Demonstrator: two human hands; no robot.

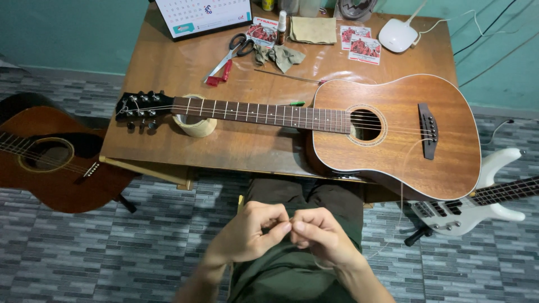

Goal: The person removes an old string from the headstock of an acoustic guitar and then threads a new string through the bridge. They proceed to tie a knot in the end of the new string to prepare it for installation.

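In the head view the left hand (247, 233) and the right hand (323, 235) meet over the lap, fingertips touching. Each grip is pinched nearly closed on a thin guitar string (401, 196), which trails off to the right of the hands and up toward the acoustic guitar (393, 129); the part between the fingers is too fine to see. That guitar lies flat on the table (168, 67) just above the hands, its neck resting on a roll of tape (193, 124) up and to the left.

Far above the grip, at the table's back edge, lie three flat square red-and-white packets (365, 49), two to the right and one nearer the centre, beside a small spray bottle (282, 25); what is in it I cannot tell. A white desk calendar (202, 15) with a teal strip stands up-left. Scissors (233, 50) lie below it.
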